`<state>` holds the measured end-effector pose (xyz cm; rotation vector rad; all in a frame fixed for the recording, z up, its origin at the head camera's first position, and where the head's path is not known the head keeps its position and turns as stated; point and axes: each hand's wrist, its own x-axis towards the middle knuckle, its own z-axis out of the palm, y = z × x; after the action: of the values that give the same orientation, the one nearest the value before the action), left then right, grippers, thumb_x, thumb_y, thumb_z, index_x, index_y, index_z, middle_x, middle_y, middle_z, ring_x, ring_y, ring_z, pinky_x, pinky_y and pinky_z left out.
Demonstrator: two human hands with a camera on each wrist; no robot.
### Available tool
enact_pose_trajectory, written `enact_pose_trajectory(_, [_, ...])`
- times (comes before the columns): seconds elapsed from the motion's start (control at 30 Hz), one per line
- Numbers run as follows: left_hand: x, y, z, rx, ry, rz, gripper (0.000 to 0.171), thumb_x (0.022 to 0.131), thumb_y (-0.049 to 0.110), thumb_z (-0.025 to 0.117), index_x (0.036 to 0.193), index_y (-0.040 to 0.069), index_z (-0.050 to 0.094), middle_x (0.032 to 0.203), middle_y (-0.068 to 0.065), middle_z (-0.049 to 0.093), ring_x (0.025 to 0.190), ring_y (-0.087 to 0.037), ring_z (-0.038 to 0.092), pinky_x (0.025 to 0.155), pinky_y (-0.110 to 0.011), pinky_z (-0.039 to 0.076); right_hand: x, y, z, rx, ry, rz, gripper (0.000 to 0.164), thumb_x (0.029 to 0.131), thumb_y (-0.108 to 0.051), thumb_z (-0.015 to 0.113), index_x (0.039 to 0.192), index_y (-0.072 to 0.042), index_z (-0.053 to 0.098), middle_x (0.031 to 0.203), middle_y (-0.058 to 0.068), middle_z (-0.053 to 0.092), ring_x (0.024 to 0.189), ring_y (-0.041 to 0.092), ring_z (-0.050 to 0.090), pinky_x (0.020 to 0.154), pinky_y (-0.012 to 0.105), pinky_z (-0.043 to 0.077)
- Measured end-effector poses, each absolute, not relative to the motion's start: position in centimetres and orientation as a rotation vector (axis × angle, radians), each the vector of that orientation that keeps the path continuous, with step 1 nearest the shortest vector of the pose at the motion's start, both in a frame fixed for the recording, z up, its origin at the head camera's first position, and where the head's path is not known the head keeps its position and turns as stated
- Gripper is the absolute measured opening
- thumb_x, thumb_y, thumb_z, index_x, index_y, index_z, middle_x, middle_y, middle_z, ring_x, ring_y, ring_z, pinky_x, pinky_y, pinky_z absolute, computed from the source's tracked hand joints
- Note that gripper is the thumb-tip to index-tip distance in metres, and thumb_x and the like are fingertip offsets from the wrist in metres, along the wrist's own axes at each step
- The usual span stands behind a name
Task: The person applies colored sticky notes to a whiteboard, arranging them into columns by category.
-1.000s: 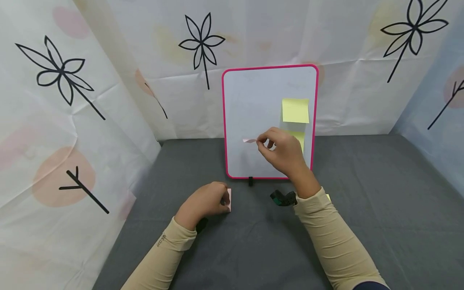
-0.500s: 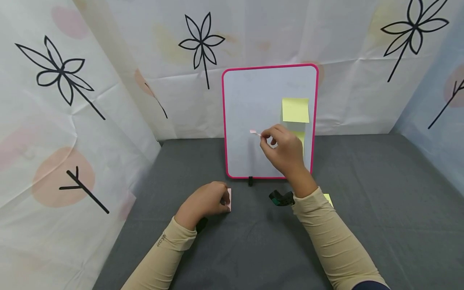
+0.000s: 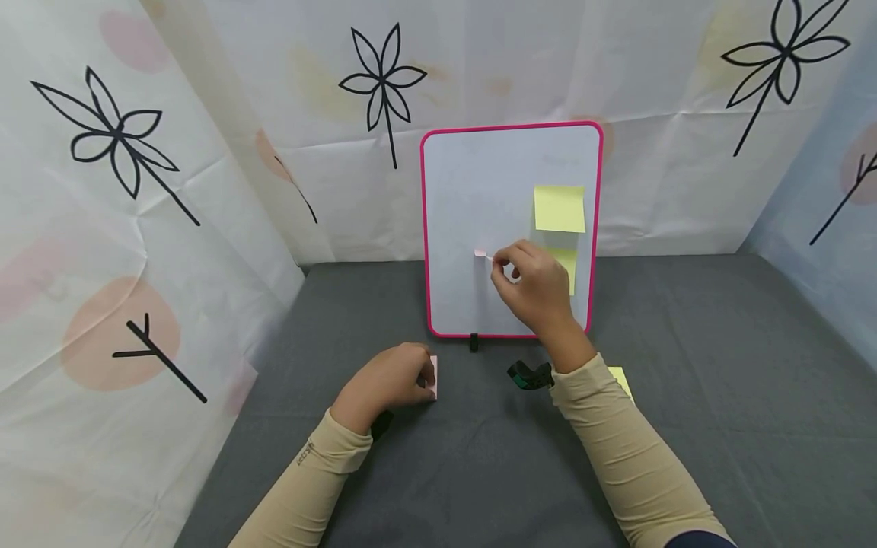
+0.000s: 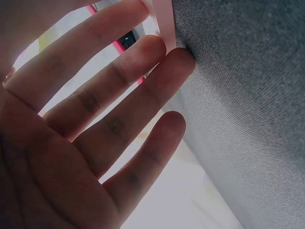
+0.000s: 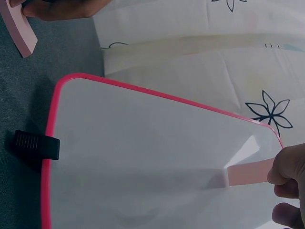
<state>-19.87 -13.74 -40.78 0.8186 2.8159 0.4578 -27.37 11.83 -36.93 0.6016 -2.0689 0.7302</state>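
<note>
My right hand (image 3: 537,285) pinches one end of a pink sticky note (image 5: 250,172) between thumb and forefinger, in front of the whiteboard (image 3: 473,190). The note's free end points left in the head view, close to the board; I cannot tell if it touches. The board has a pink frame and stands tilted back on a black foot (image 5: 38,144). On the grey cloth, my left hand (image 3: 387,384) holds a pink sticky note pad (image 5: 21,31) upright by its edge. Its fingertips (image 4: 178,59) press against that pad in the left wrist view.
Two yellow sticky notes hang at the board's right side: an upper one (image 3: 559,208) and a lower one (image 3: 567,266) partly behind my right hand. A yellow paper piece (image 3: 621,380) lies on the cloth, partly covered by my right sleeve. Printed fabric walls (image 3: 274,91) surround the table.
My right hand has shifted slightly right. The note's free end moved right and upward, then dropped a little. More of the yellow piece beside the right sleeve shows. The left hand stayed still.
</note>
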Motion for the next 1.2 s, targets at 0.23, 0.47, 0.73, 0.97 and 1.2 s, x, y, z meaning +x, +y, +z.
enact_pose_trajectory(0.23, [-19.8, -13.7, -40.7, 0.808, 2.817, 0.465, 0.012, 0.082, 0.013, 0.090, 0.080, 0.015, 0.078, 0.084, 0.004, 0.066, 0.076, -0.009, 0.061, 0.074, -0.032, 0.055, -27.5, 11.7, -37.3, 0.593, -2.096, 0.717, 0.008, 0.092, -0.003, 0.070, 0.087, -0.006, 0.075, 0.085, 0.008, 0.073, 0.066, 0.024, 0.064, 0.055, 0.035, 0.049])
enact_pose_trajectory(0.47, [-19.8, -13.7, -40.7, 0.797, 2.812, 0.463, 0.012, 0.082, 0.013, 0.090, 0.081, 0.014, 0.079, 0.084, 0.004, 0.067, 0.075, -0.009, 0.061, 0.073, -0.033, 0.055, -27.3, 11.6, -37.4, 0.604, -2.124, 0.709, 0.007, 0.092, -0.004, 0.070, 0.088, -0.006, 0.076, 0.086, 0.008, 0.073, 0.067, 0.025, 0.065, 0.055, 0.038, 0.051])
enact_pose_trajectory(0.73, [-19.8, -13.7, -40.8, 0.800, 2.815, 0.466, 0.013, 0.082, 0.013, 0.091, 0.080, 0.015, 0.078, 0.084, 0.004, 0.066, 0.075, -0.009, 0.060, 0.072, -0.033, 0.055, -27.4, 11.4, -37.8, 0.612, -2.170, 0.701, 0.006, 0.092, -0.007, 0.072, 0.088, -0.007, 0.076, 0.086, 0.007, 0.073, 0.066, 0.020, 0.061, 0.056, 0.036, 0.051])
enact_pose_trajectory(0.97, [-19.9, -13.8, -41.0, 0.831, 2.819, 0.463, 0.014, 0.082, 0.012, 0.090, 0.078, 0.016, 0.077, 0.082, 0.006, 0.065, 0.074, -0.008, 0.060, 0.071, -0.031, 0.054, -27.6, 11.4, -38.2, 0.620, -2.219, 0.698, 0.006, 0.092, -0.009, 0.073, 0.087, -0.009, 0.076, 0.085, 0.005, 0.072, 0.065, 0.020, 0.060, 0.056, 0.035, 0.050])
enact_pose_trajectory(1.2, [-19.8, -13.8, -40.8, 0.849, 2.819, 0.431, 0.016, 0.084, 0.013, 0.089, 0.076, 0.019, 0.076, 0.082, 0.005, 0.065, 0.072, -0.007, 0.057, 0.069, -0.029, 0.052, -27.6, 11.3, -38.2, 0.627, -2.270, 0.714, 0.005, 0.092, -0.010, 0.074, 0.088, -0.009, 0.077, 0.086, 0.005, 0.073, 0.066, 0.019, 0.061, 0.058, 0.035, 0.051])
